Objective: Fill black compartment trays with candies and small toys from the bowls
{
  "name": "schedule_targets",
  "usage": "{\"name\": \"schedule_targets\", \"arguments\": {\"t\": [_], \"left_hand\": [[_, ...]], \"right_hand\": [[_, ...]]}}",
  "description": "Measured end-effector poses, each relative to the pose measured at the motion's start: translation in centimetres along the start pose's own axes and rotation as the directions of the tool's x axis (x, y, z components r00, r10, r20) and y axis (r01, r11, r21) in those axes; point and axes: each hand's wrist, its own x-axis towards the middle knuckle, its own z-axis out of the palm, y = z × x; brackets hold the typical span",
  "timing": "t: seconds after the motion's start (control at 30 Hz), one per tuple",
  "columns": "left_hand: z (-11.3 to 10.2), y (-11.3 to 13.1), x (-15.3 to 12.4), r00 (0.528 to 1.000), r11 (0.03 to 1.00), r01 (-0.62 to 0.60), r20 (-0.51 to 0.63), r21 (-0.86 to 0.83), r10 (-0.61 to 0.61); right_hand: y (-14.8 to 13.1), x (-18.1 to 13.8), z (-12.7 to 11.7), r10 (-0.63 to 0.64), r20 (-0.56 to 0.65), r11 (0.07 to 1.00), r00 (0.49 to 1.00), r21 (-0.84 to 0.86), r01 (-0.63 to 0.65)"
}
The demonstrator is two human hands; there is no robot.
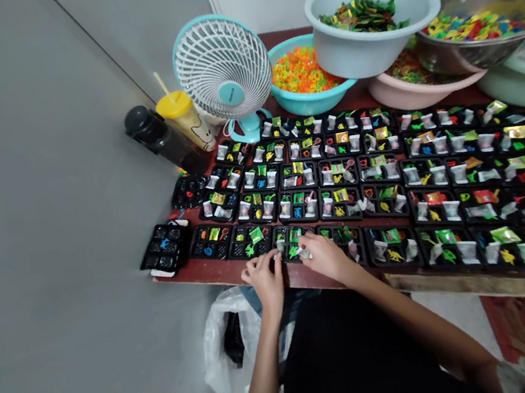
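My left hand [264, 281] and my right hand [321, 257] are both at the near edge of the wooden table, over a black compartment tray [283, 233]. My right fingertips pinch a small clear packet [304, 254] above that tray. My left fingertips sit at the tray's left side, and I cannot tell if they grip anything. Green toy pieces [293, 252] lie in the tray beside the packet. Several more black trays [393, 248] holding packets and small colored pieces stretch across the table to the right and back.
A white fan [222, 67], a yellow-lidded cup [182, 119] and a dark bottle [149, 128] stand at the back left. Bowls of colored pieces [377, 24] crowd the back. A grey wall [44, 228] runs along the left, and a white plastic bag [228, 345] sits below the table edge.
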Motion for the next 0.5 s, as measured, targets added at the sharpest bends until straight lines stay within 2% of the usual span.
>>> {"name": "schedule_targets", "arguments": {"t": [0.27,0.37,0.5], "left_hand": [[0.4,-1.2,0.8,0.997,0.997,-0.064,-0.042,-0.031,0.063],[0.4,-1.4,0.9,0.996,0.996,-0.086,-0.029,-0.036,0.085],[0.4,-1.3,0.8,0.992,0.993,-0.114,0.045,-0.027,0.115]], "right_hand": [[1.7,-0.5,-1.1,0.099,-0.147,0.990,0.984,0.118,-0.082],[2.0,-0.7,-1.4,0.119,-0.128,0.990,0.985,0.096,-0.107],[1.6,-0.7,-1.3,0.158,-0.069,0.986,0.985,-0.034,-0.160]]}}
